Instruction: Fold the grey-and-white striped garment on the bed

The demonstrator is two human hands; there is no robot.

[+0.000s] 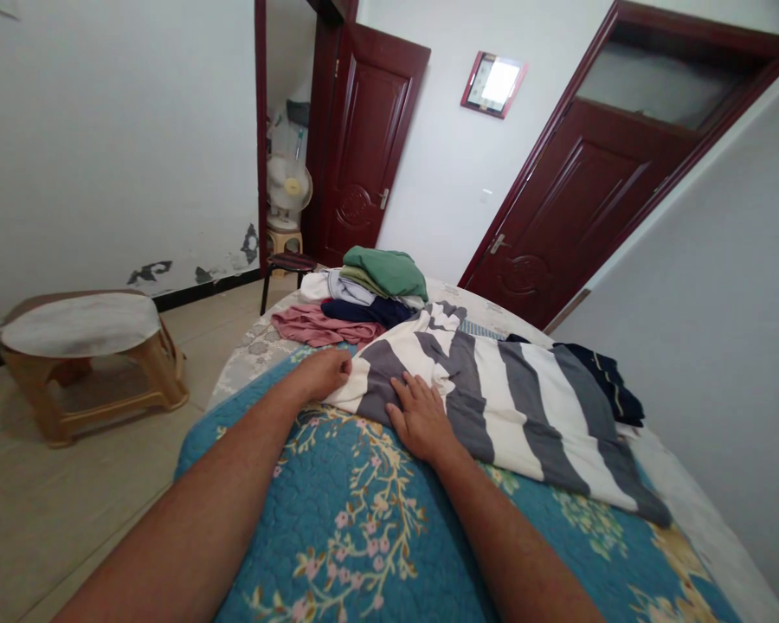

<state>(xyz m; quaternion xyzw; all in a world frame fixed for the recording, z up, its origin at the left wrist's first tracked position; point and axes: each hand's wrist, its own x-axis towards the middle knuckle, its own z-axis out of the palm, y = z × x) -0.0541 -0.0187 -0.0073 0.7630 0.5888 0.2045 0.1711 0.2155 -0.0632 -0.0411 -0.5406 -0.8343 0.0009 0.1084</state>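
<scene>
A grey-and-white striped garment (512,407) lies on the bed, spread across a teal quilt (344,476) with pink flowers and pale branches. Its broad body stretches away to the right, fairly flat with a few creases, while a narrower part reaches left and the cloth bunches near the middle of the far side.

The left hand (325,375) is at the left end of the narrower part, its fingers curled in against the cloth; I cannot tell whether they pinch it. The right hand (421,420) rests palm down on a grey stripe nearby — fingers spread, the wrist toward the near edge of the garment.

Just beyond the left hand sits a heap of clothes: a pink garment (325,326) lowest and nearest, a navy garment (370,311) overlapping it, white and pale pieces behind, and a green garment (389,272) on top. Past the far right side of the striped cloth lies some dark clothing (614,381). A pale patterned cover (243,355) shows around the quilt.

On the tiled floor to the left stands a tan stool (113,402) with a whitish top — well apart from the bed. A smaller dark-legged stool (292,261) stands near the bed's far left corner, and a fan (290,184) shows through the doorway behind it. Two dark red doors and a framed picture (493,84) are at the far wall.
</scene>
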